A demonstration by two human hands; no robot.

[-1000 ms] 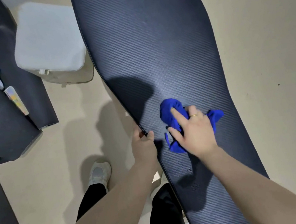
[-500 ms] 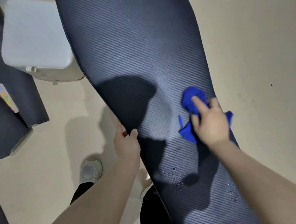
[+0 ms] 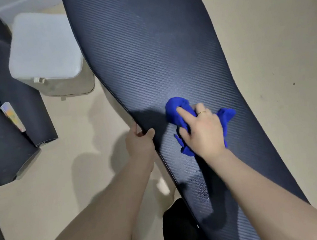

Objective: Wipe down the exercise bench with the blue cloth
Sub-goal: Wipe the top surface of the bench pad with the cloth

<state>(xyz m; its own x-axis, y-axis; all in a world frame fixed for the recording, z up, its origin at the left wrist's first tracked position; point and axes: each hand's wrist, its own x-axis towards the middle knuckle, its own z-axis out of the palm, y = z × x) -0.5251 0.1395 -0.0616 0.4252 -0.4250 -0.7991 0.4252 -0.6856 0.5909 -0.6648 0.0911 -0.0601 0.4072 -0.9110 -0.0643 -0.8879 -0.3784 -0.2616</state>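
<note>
Head view: crumpled blue cloth (image 3: 176, 111) under right hand (image 3: 203, 132) on ribbed bench pad (image 3: 154, 50).

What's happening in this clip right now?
A person is wiping a long dark exercise bench. The right hand presses a bunched blue cloth flat against the pad, roughly mid-width. The left hand has its grip on the bench's left edge, thumb on top. Small droplets show on the pad just below the cloth, nearer the person, so that patch looks not yet wiped.
</note>
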